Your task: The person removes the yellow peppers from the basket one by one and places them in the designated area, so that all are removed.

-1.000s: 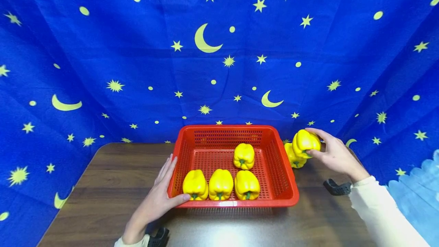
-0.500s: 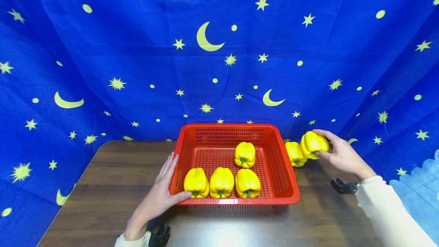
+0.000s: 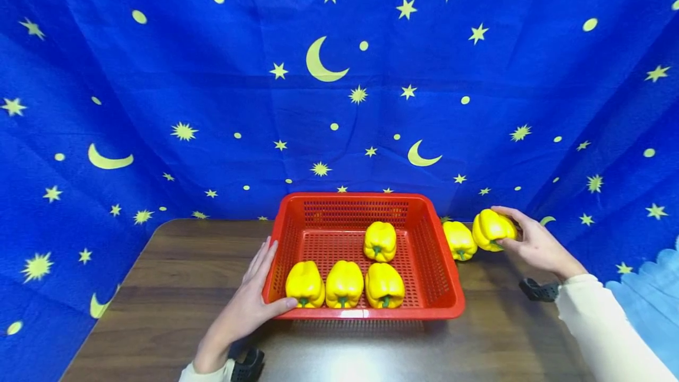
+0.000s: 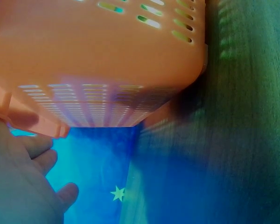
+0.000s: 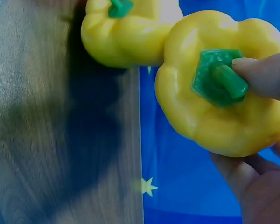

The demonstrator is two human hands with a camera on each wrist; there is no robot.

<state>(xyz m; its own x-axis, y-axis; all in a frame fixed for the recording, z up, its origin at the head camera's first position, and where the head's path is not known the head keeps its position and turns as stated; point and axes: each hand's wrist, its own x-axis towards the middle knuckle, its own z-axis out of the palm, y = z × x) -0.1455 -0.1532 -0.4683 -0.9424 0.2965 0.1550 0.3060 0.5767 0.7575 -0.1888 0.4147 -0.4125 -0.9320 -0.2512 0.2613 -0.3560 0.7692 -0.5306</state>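
Tilted, with its green stem toward me, a yellow bell pepper (image 3: 493,230) is gripped by my right hand (image 3: 533,245). In the right wrist view the thumb presses near the stem of this held pepper (image 5: 182,107), and fingers are behind it. Just left of it another yellow bell pepper (image 3: 459,240) sits on the table beside the basket's right wall. My left hand (image 3: 246,305) rests against the front left corner of the red basket (image 3: 366,313), fingers straight along the outer side and thumb over the rim. Inside the basket lie several yellow bell peppers (image 3: 343,283).
The wooden table (image 3: 175,287) ends at a blue star-patterned cloth (image 3: 239,75) hanging behind and at both sides. Part of the basket floor (image 3: 329,246) shows at the back left. Light blue scalloped fabric (image 3: 647,287) is at the far right.
My right hand has moved right and slightly down with the held pepper, away from the basket, uncovering the pepper beside it. My left hand stays at the basket corner.
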